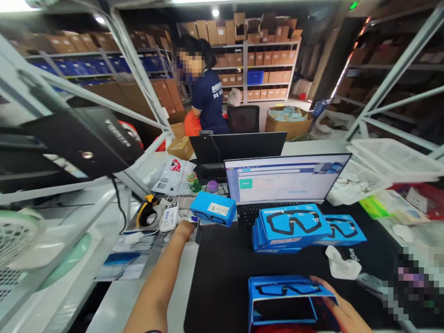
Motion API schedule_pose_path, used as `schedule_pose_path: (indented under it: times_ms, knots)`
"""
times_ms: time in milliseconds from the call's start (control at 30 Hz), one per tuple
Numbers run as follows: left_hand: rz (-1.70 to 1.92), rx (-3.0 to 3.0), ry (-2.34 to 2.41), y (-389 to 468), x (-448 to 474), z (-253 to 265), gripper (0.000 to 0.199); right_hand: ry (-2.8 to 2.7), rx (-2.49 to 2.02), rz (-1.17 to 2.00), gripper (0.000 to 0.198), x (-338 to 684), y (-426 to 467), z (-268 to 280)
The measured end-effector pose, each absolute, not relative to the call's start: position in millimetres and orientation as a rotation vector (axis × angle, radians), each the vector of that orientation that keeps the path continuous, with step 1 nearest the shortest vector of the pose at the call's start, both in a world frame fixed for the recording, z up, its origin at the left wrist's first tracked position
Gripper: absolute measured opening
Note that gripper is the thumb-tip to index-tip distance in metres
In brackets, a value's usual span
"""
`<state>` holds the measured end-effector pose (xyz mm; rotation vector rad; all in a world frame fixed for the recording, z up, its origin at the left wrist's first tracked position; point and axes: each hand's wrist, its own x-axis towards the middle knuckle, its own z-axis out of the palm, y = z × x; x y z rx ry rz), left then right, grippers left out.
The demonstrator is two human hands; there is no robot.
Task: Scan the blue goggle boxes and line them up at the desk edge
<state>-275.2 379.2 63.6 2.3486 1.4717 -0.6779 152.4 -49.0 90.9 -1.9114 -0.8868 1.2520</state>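
An open blue eyewear box with a picture of glasses on it lies near the front edge of the black mat. My right hand grips its right end, fingers over the top edge. Its open side faces me, and the inside looks dark. My left hand is stretched forward into a grey tray of small items, beside a white device. Its fingertips are hidden among these items, so I cannot make out a grip. Just past it rests a closed blue box with a white label.
Several blue eyewear boxes are stacked before a lit monitor and a keyboard. A crumpled white tissue lies to their right. White baskets stand at the right. Behind the desk is a co-worker in a dark shirt.
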Motion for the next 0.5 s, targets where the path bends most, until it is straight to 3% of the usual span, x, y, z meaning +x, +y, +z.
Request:
schedule_pose_path:
  times_ms: [167, 500]
  knots:
    - [-0.891, 2.405, 1.392, 381, -288, 55, 0.026, -0.866, -1.893, 1.25, 0.082, 142, -53, 99]
    - [-0.752, 2.493, 1.376, 374, -314, 42, 0.019, -0.734, -1.915, 1.343, 0.089, 144, -51, 97]
